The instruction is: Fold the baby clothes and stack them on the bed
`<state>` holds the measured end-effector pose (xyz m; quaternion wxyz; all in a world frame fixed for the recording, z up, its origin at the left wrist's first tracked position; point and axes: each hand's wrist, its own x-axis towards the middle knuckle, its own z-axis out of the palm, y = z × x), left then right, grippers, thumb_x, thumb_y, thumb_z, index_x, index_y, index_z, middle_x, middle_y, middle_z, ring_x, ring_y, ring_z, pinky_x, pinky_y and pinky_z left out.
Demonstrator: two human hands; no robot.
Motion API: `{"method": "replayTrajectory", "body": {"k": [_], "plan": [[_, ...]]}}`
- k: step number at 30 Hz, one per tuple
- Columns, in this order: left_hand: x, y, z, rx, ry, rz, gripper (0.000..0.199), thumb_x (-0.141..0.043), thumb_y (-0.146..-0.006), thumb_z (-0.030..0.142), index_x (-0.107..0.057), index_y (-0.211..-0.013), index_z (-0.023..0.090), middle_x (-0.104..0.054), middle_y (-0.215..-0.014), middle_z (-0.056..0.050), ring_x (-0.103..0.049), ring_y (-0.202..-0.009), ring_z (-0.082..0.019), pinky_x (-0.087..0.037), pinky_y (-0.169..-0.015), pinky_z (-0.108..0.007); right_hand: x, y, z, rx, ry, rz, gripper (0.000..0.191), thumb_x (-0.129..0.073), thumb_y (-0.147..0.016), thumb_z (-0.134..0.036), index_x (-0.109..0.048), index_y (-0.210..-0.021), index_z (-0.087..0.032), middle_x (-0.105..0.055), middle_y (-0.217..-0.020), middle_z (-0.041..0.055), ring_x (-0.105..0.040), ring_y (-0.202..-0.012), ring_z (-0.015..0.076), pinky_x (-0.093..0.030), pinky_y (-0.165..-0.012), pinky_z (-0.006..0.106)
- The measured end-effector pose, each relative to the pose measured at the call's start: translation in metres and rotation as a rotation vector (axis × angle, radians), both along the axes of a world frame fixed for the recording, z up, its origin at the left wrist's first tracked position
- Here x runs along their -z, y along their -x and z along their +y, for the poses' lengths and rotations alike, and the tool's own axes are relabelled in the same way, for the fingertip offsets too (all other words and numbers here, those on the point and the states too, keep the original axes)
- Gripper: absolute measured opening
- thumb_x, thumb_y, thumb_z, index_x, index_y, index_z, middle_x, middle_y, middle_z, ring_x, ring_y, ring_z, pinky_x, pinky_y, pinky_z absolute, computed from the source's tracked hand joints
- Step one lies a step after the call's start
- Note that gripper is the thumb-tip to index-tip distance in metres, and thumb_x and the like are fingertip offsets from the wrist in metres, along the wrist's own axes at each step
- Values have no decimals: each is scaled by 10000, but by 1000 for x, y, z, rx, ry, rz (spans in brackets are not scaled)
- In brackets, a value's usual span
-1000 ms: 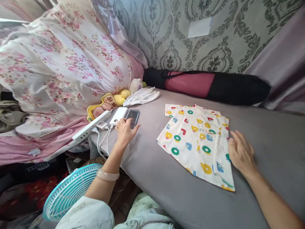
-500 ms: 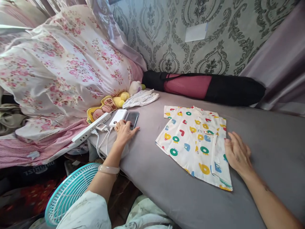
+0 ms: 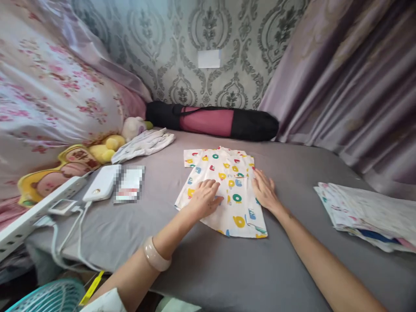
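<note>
A small white shirt (image 3: 227, 190) with colourful printed figures lies spread on a grey sheet (image 3: 292, 260). My left hand (image 3: 204, 198) rests over the shirt's left-middle part, its fingers apart and holding nothing. At the shirt's right edge is my right hand (image 3: 264, 188), open, with fingers stretched along the cloth. To the left lies a phone (image 3: 129, 184) with a blurred, lit screen, beside a white power bank (image 3: 102, 183).
A white power strip (image 3: 42, 203) with cables runs along the left edge. Plush toys (image 3: 107, 148) and a white cloth (image 3: 143, 145) lie behind. A black and pink bag (image 3: 208, 122) lies by the wall. Folded clothes (image 3: 367, 214) are at right; a fan (image 3: 48, 297) stands lower left.
My left hand has left the phone and moved right onto the shirt. The phone's screen is now lit. The view has turned right, bringing the folded clothes into sight.
</note>
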<state>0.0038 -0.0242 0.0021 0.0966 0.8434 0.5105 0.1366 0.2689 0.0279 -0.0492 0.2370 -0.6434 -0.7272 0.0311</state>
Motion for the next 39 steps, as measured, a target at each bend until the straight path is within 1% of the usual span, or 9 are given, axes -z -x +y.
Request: {"method": "replayTrajectory", "body": {"k": [2,5,10,15,22,25,32,36,39], "plan": [[2,-19,-1,75,53,22,448,-509,-910,375,-486,-1303,160,-467,-1429,-154,-387,-1357,-292,-299,-1115,-452,-7,7,6,-37,67,-58,544,-175,-986,-402,-379,-1448,-201,-356,-1532,109,-265,-1435,233,-165,-1154,563],[9,-33,-1,72,115,48,565,-490,-910,466,-437,-1368,139,-375,-1507,-171,-279,-1425,-326,-251,-1146,-499,-14,21,20,-112,175,-142,581,-183,-987,-417,-347,-1473,-144,-265,-1570,120,-180,-1461,237,-99,-1175,533],[27,-33,-3,45,78,57,663,-331,-948,562,-398,-1427,109,-297,-1548,-180,-209,-1452,-322,-211,-1170,-505,-14,41,59,-123,300,-215,614,-159,-987,-454,-277,-1512,-158,-167,-1603,85,-102,-1476,229,-53,-1189,484],[38,-34,-4,41,54,84,699,-294,-954,565,-360,-1463,90,-252,-1562,-177,-174,-1458,-327,-186,-1179,-524,-16,53,93,-62,394,-194,632,-108,-987,-480,-235,-1530,-181,-133,-1612,72,-80,-1477,241,-71,-1177,518],[40,-32,-5,62,66,83,710,-330,-941,560,-341,-1471,88,-240,-1565,-180,-150,-1460,-334,-169,-1178,-541,-15,61,97,6,340,-201,603,-143,-986,-468,-229,-1534,-232,-128,-1615,42,-73,-1476,255,-54,-1171,541],[38,-27,-4,62,70,48,713,-339,-933,583,-354,-1463,105,-266,-1557,-179,-175,-1459,-320,-190,-1173,-532,-20,57,102,-22,402,-174,603,-154,-982,-473,-251,-1526,-230,-139,-1612,48,-91,-1475,257,-75,-1166,550],[37,-21,-1,-52,64,46,677,-341,-939,568,-392,-1443,120,-298,-1540,-192,-232,-1445,-323,-215,-1157,-551,-17,50,124,109,328,-188,657,-166,-986,-457,-233,-1512,-70,-156,-1599,143,-112,-1471,242,-63,-1186,441],[37,-22,-2,-45,64,57,665,-364,-927,573,-412,-1433,143,-306,-1540,-186,-250,-1439,-329,-219,-1151,-560,-9,50,127,123,306,-197,668,-170,-985,-461,-244,-1505,-48,-173,-1594,151,-130,-1466,257,-81,-1183,431],[36,-21,-1,-46,48,46,639,-365,-927,568,-437,-1410,156,-347,-1526,-176,-275,-1431,-324,-240,-1147,-544,-13,50,127,126,332,-196,663,-179,-983,-456,-237,-1509,-57,-170,-1595,148,-129,-1467,251,-87,-1183,426]]}}
